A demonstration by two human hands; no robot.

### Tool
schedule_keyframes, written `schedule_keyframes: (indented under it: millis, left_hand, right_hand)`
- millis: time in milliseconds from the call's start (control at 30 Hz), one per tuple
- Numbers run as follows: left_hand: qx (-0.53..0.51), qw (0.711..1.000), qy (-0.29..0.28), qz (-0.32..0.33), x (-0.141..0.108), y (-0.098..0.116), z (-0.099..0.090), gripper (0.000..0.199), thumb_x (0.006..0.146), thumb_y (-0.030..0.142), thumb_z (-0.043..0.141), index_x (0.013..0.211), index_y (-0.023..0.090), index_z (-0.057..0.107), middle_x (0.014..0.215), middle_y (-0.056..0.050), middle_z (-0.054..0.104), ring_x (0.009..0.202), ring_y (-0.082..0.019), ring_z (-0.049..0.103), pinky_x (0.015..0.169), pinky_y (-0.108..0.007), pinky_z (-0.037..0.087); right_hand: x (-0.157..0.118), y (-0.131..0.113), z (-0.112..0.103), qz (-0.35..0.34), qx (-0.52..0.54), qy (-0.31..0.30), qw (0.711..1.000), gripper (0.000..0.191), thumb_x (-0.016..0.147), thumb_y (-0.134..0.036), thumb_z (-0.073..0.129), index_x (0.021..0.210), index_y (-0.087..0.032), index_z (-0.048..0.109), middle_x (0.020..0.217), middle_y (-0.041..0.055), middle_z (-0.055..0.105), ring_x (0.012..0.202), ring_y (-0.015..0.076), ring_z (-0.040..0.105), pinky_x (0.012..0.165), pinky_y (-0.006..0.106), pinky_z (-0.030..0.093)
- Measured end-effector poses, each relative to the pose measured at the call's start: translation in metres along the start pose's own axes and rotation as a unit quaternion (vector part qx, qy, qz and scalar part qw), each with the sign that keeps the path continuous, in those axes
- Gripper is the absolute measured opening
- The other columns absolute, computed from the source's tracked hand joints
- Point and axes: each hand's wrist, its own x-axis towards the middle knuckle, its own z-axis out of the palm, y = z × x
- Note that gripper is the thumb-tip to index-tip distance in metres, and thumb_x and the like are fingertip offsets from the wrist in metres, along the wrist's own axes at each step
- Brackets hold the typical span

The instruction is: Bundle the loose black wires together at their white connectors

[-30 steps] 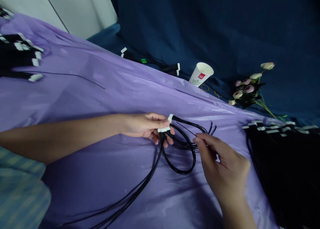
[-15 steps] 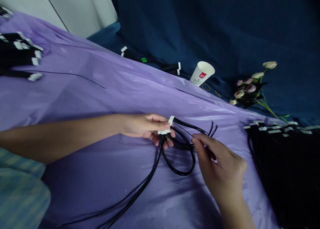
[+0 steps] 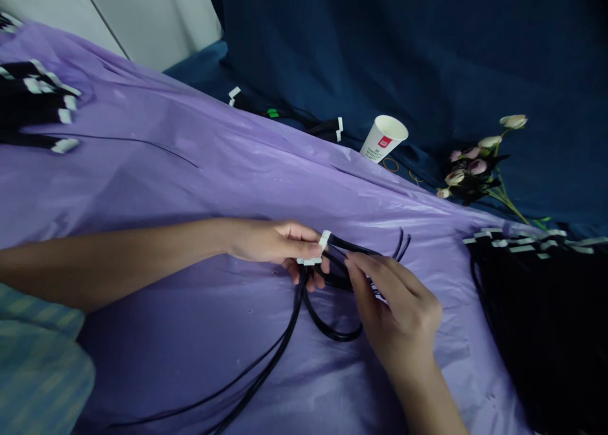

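Observation:
My left hand (image 3: 289,245) grips white connectors (image 3: 324,240) between thumb and fingers, near the middle of the purple cover (image 3: 190,334). Black cables (image 3: 280,353) run from the connectors, some trailing toward the lower left, others looping round to the right beneath my right hand. My right hand (image 3: 396,302) is closed in a pinch on a thin black wire (image 3: 339,252), just right of the connectors. Its other fingers are curled, and the wire's tip is too small to make out.
Bundles of black cables with white ends lie at the far left (image 3: 38,106) and right (image 3: 536,315). Beyond the purple edge are a paper cup (image 3: 384,137), artificial flowers (image 3: 475,163) and another cable bundle (image 3: 285,114). One thin wire (image 3: 137,140) lies at upper left.
My right hand has moved left, closer to the connectors, with its fingers still pinched. My left hand and the connectors have shifted slightly downward, and the cable loop has moved with them.

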Motion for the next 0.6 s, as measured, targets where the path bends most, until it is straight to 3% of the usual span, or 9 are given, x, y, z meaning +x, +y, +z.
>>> schedule_keyframes:
  millis: [367, 600]
  left_hand:
    - [0.021, 1.0, -0.002, 0.0, -0.0008, 0.0007, 0.0006, 0.03, 0.09, 0.047, 0.058, 0.091, 0.017, 0.063, 0.084, -0.004, 0.07, 0.077, -0.014, 0.066, 0.063, -0.024, 0.047]
    - [-0.041, 0.999, 0.01, -0.011, 0.0006, -0.002, -0.0019, 0.029, 0.09, 0.045, 0.06, 0.092, 0.017, 0.063, 0.086, -0.005, 0.071, 0.078, -0.015, 0.067, 0.065, -0.025, 0.046]
  right_hand:
    - [-0.0007, -0.0004, 0.003, -0.003, -0.003, -0.012, 1.0, 0.02, 0.086, -0.008, 0.063, 0.103, -0.019, 0.066, 0.089, 0.0039, 0.073, 0.075, 0.0145, 0.069, 0.072, 0.024, 0.054]
    - [0.0032, 0.0014, -0.0057, 0.019, -0.013, -0.008, 1.0, 0.02, 0.086, -0.01, 0.064, 0.104, -0.02, 0.066, 0.089, 0.0031, 0.072, 0.078, 0.0135, 0.068, 0.074, 0.024, 0.054]
